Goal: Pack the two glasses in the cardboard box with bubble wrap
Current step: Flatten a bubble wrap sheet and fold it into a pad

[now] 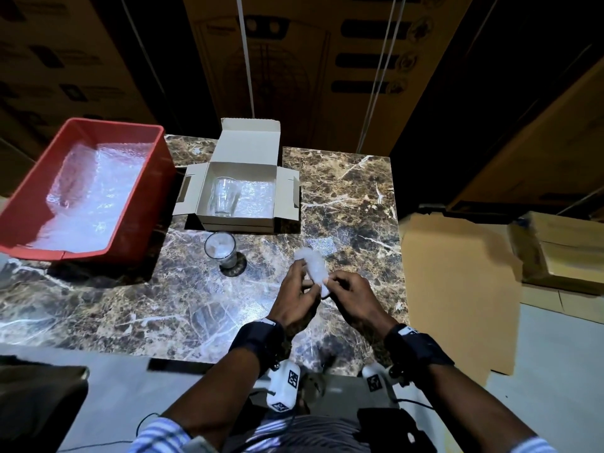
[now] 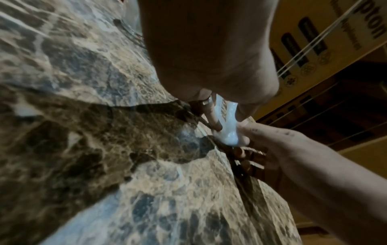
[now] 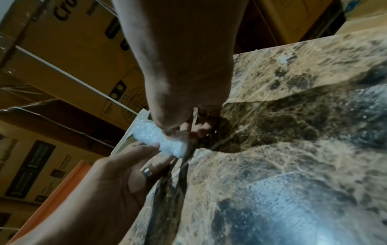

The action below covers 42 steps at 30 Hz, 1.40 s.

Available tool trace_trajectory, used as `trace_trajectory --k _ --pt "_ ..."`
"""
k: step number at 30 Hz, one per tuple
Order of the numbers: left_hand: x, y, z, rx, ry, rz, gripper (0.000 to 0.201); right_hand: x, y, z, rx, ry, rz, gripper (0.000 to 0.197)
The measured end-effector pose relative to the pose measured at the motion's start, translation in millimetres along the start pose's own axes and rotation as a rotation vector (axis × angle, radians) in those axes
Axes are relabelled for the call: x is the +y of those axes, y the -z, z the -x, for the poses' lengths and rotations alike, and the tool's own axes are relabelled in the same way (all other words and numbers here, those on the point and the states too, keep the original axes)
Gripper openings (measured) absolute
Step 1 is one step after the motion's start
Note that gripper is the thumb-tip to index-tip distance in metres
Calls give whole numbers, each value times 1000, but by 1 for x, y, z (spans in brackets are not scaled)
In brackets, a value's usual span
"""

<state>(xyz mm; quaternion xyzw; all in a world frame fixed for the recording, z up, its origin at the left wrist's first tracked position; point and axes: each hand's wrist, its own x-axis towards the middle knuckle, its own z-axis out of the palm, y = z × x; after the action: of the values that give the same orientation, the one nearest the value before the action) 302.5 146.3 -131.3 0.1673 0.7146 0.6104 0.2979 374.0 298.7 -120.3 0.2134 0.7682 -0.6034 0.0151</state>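
Pinching a rolled bit of bubble wrap (image 1: 314, 269) are the left hand (image 1: 294, 304) and right hand (image 1: 356, 300), above the table (image 1: 353, 191). One glass (image 1: 224, 196) lies in the open cardboard box (image 1: 243, 194). Another glass (image 1: 222, 250) stands near it. A red bin (image 1: 143, 204) sits left. Far big boxes (image 3: 69, 33) show "Cro".

Brown marble table (image 1: 343, 197), red tray (image 1: 137, 204) far left of hands, open cardboard box (image 1: 240, 223) ahead, upright glass (image 1: 222, 250) just left-ahead.
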Motion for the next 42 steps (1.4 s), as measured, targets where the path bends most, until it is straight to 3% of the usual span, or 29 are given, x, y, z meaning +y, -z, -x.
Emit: trace_trajectory --k 5,13,18,21,23,25,29,35,42 --pt "1 -1 -9 89 61 127 71 9 -4 -12 86 10 128 26" --pt "3 4 -18 167 0 -62 74 8 -10 -24 243 -84 342 20" --pt "10 0 -16 282 -139 -417 41 1 -15 -28 272 -132 462 26" --pt "4 9 -19 227 -235 -665 16 -1 -15 -30 283 -141 524 30" --pt "3 12 -20 151 -322 -824 11 0 -14 -31 287 -102 592 36" --pt "1 14 -22 83 -367 -906 18 1 -14 -31 286 -29 714 35" --pt "-11 22 -27 39 -266 -916 36 -1 -13 -26 280 134 814 31" --pt "-13 26 -28 58 -273 -880 41 14 -4 -20 44 434 850 7" --pt "-25 31 -25 70 -302 -866 45 34 17 -13 -94 479 775 38"
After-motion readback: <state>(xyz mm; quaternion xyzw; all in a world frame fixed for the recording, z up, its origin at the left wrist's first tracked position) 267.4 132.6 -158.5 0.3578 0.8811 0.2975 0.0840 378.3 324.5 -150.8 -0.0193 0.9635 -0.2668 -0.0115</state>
